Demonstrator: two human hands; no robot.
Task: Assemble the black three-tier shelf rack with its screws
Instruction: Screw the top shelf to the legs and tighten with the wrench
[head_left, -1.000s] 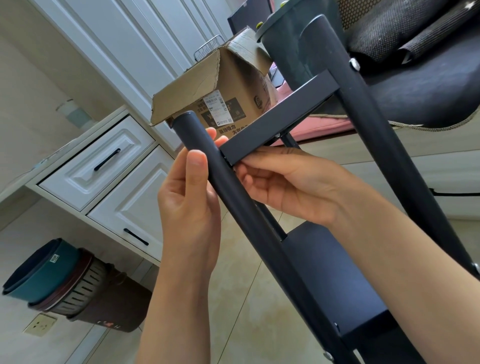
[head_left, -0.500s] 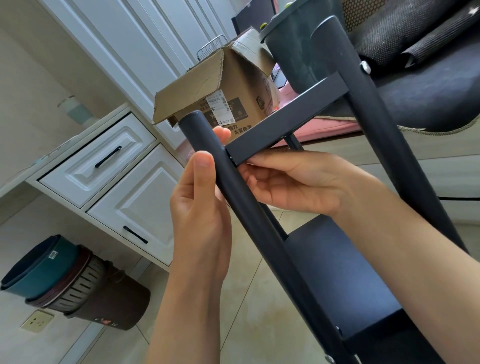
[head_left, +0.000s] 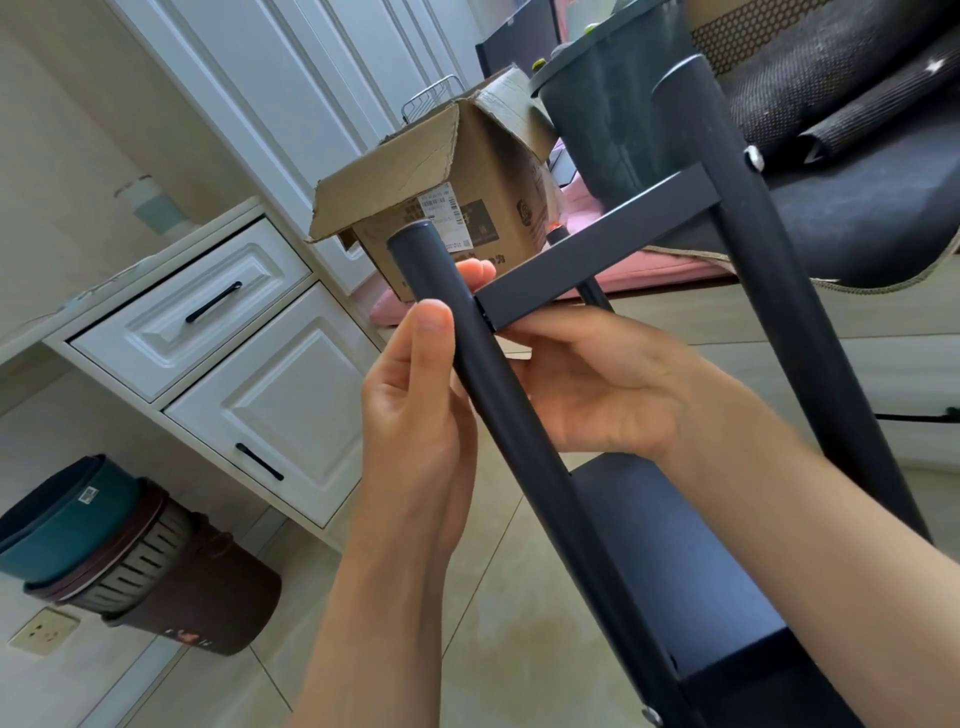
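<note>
Gripping a smooth round matte-black post (head_left: 498, 415): left hand (head_left: 415, 415), thumb upright.

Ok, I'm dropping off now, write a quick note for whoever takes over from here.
Left hand grips the near post just below its top end.
Right hand reaches under the crossbar, fingers at its joint with that post.
Done: the far post shows a screw at the bar's other end; a lower shelf sits between the posts.
Left: no screw visible at the near joint; fit one there.
</note>
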